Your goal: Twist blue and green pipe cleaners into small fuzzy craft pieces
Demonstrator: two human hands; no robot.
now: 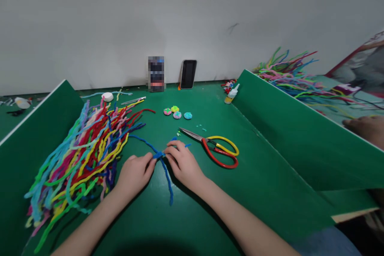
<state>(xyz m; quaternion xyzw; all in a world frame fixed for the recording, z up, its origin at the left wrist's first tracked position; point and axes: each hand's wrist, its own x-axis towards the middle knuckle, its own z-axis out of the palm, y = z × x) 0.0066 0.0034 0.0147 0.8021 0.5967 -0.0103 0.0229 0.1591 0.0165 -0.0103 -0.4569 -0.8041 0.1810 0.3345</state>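
A blue pipe cleaner (167,177) is pinched between my two hands above the green table, one long end hanging towards me and another reaching up to the left. My left hand (137,171) has thumb and forefinger closed on its bent middle. Close beside it, my right hand (183,163) is closed on the same blue piece, short blue ends poking out past its fingers. The fingers hide part of the bend. Right of my hands lie scissors (210,143) with one red and one yellow handle, their tips pointing to the upper left.
A heap of coloured pipe cleaners (87,148) lies left. Several small fuzzy discs (177,115), tweezers (133,101), a glue bottle (231,94) and a phone (188,74) are farther back. Green dividers (300,136) stand either side. Another person's hand (366,128) shows beyond the right one.
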